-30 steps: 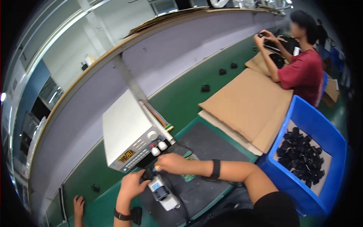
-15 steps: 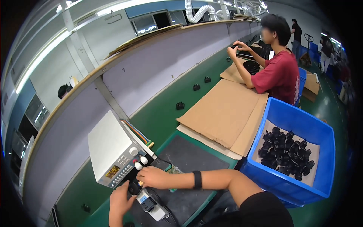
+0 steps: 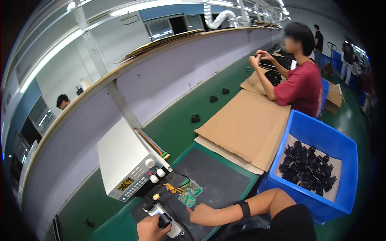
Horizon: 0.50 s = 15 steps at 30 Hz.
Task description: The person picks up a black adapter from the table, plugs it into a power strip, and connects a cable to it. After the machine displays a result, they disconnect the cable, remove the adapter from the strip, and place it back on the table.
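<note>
My left hand (image 3: 149, 229) is closed around a black plug adapter (image 3: 164, 221) on a white power strip (image 3: 176, 231) at the near edge of the mat. My right hand (image 3: 204, 215) is a little to the right, fingers partly extended, with no object visible in it. Its fingertips are close to a green circuit board (image 3: 187, 199); whether they touch is unclear. A second board (image 3: 193, 188) lies beyond, with orange wires (image 3: 173, 188) beside it. A yellow-white connector (image 3: 156, 197) sits near the strip's far end.
A white bench power supply (image 3: 128, 160) with a lit display stands at left. Flat cardboard (image 3: 245, 126) covers the bench ahead. A blue bin (image 3: 321, 211) at right holds several black adapters (image 3: 307, 168). A co-worker in a red shirt (image 3: 301, 86) handles a small part farther along.
My right hand has left the strip's far end and moved right, toward the circuit boards. My left hand has shifted nearer onto the black plug adapter. The view has shifted slightly.
</note>
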### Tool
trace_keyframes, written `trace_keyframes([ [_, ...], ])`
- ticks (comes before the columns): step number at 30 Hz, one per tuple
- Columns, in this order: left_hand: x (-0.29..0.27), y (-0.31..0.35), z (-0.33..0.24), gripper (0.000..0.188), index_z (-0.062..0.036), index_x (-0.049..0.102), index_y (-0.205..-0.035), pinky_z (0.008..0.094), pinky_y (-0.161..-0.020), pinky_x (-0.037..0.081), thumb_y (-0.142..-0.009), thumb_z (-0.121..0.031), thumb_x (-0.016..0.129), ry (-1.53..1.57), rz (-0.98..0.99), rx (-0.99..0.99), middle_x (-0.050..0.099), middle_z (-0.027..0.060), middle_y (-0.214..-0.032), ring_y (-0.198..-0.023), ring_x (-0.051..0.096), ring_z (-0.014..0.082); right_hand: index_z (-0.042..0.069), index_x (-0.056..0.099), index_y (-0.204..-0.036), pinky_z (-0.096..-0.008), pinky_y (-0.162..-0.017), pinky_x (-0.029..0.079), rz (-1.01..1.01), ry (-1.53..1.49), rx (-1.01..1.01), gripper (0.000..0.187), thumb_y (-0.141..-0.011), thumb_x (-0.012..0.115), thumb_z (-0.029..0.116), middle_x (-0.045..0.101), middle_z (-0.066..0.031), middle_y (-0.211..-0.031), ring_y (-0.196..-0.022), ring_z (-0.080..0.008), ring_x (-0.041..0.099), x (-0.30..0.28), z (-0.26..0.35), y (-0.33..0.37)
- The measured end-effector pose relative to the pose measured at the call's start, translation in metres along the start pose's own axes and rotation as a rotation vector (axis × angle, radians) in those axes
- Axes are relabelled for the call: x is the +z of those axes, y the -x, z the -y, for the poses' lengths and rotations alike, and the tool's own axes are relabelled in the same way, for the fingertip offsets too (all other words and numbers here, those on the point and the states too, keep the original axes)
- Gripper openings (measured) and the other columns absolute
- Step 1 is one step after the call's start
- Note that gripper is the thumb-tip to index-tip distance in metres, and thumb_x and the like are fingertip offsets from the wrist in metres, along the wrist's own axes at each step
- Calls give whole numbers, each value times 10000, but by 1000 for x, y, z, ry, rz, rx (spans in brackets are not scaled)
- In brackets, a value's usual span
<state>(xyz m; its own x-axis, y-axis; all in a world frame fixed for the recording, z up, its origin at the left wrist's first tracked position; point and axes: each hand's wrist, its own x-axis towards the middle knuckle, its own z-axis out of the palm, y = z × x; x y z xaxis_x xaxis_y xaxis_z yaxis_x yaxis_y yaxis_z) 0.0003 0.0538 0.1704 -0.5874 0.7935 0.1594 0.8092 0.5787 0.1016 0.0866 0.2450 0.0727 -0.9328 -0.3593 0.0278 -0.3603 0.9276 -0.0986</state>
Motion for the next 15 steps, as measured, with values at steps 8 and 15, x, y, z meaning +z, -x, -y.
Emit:
trace_keyframes([
  [8,-90,1,46,396,-48,647,-866,365,-625,495,-552,-252,778,-90,-374,-362,639,121,-724,-706,633,289,-45,595,-1103,-351,-562,489,96,-298,-53,448,-854,592,327,642,-105,-716,-660,-228,631,-33,-38,20],
  [15,36,-33,269,419,-62,656,-908,408,-699,509,-597,-319,768,-155,-258,-593,670,144,-830,-784,645,328,44,655,-947,-296,-727,476,-661,-807,145,222,-836,639,236,613,-78,-889,-829,-171,596,-141,-165,-20],
])
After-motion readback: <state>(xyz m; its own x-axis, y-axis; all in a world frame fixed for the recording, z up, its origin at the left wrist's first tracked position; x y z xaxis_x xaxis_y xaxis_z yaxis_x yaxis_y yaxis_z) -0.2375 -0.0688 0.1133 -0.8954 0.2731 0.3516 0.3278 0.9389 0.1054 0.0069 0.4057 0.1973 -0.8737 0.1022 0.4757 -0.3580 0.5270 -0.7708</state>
